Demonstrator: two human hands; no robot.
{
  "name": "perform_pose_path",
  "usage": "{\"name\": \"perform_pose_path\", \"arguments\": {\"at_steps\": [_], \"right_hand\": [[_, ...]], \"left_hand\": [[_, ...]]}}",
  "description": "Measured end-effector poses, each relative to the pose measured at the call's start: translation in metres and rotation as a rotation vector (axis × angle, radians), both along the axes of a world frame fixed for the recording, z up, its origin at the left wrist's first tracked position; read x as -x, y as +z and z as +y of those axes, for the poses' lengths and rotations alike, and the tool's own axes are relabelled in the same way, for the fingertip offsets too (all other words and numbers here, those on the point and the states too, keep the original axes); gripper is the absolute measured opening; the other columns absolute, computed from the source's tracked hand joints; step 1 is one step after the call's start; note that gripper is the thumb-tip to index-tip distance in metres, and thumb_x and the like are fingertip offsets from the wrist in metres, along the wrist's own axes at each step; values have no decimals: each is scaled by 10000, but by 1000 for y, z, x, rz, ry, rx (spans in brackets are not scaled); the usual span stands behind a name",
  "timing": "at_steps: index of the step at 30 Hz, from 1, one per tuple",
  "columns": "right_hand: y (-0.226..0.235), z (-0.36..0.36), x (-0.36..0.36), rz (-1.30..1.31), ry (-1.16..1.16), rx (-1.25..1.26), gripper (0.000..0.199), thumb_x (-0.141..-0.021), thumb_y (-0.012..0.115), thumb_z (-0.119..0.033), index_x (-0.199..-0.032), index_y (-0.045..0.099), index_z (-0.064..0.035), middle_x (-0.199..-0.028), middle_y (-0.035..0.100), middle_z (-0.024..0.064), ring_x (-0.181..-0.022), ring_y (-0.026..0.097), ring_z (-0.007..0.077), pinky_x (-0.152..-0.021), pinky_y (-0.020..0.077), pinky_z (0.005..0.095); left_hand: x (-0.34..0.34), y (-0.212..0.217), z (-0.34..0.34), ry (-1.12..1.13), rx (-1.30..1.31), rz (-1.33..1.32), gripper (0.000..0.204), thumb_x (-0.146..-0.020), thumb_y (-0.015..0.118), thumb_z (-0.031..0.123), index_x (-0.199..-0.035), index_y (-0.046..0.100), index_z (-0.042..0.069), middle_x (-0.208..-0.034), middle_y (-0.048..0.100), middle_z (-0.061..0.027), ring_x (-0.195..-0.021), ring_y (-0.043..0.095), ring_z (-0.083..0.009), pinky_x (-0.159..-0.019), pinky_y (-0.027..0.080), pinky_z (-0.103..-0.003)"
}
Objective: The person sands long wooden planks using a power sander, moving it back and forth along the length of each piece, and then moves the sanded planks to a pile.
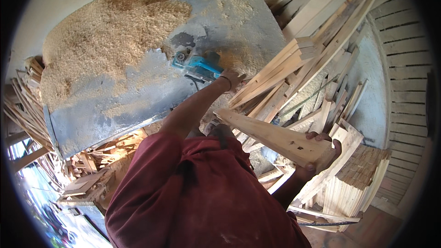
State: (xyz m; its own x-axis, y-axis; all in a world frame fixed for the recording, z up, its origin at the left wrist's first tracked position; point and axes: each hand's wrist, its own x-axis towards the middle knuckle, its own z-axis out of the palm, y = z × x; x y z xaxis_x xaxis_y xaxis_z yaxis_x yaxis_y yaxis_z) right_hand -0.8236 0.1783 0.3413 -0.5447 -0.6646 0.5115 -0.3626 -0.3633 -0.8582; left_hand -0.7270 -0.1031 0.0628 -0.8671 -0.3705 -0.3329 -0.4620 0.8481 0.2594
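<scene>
My right hand (324, 149) grips the wide end of a pale wooden board (280, 140), fingers over its far edge and thumb at the near one. The board tapers toward its other end in front of my body and has a dark knot hole near the hand. My left arm stretches forward, and my left hand (233, 80) is at the rear end of a teal electric planer (197, 66), close to the planks. Its fingers are small and partly hidden, so whether they close on the planer's handle is unclear. The planer lies on a grey, dusty worktable (151, 96).
A large heap of wood shavings (110, 36) covers the table's far left. Long planks (275, 69) lean and lie at the right, above loose offcuts. Stacked thin wood pieces (353, 179) stand at lower right. Thin strips (27, 105) and scraps (87, 163) lie at left.
</scene>
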Motion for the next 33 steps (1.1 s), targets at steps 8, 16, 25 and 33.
{"name": "perform_pose_path", "arguments": {"at_steps": [8,16,25,33], "right_hand": [[-1,-8,5,86,-83,-98,979,-694,844,-587,-1378,371,-69,-1009,572,157,-906,605,278,-776,525,422],[-19,-45,27,-9,-34,-75,904,-684,876,-424,-1345,381,-58,-1001,563,138,-901,581,241,-816,514,415],[-38,-75,24,-10,68,-52,895,-688,875,-432,-1330,361,-78,-1019,549,136,-894,561,238,-822,512,438],[-38,-88,34,-37,47,28,854,-699,863,-403,-1315,362,-90,-1032,532,138,-898,559,247,-818,512,434]], "left_hand": [[-29,3,34,-160,-33,-130,567,-885,437,715,-1016,746,258,-888,728,-43,-962,682,-280,-865,420,-480],[-97,17,105,-253,31,-404,411,-867,570,564,-959,771,218,-949,752,-35,-965,684,-202,-974,369,-419],[-152,-16,121,-240,152,-372,282,-943,496,296,-952,769,225,-953,754,1,-967,669,-146,-1118,289,-400],[-158,15,111,-209,98,-524,294,-960,484,340,-1012,751,230,-1012,742,0,-1064,641,-155,-1120,284,-411]]}}
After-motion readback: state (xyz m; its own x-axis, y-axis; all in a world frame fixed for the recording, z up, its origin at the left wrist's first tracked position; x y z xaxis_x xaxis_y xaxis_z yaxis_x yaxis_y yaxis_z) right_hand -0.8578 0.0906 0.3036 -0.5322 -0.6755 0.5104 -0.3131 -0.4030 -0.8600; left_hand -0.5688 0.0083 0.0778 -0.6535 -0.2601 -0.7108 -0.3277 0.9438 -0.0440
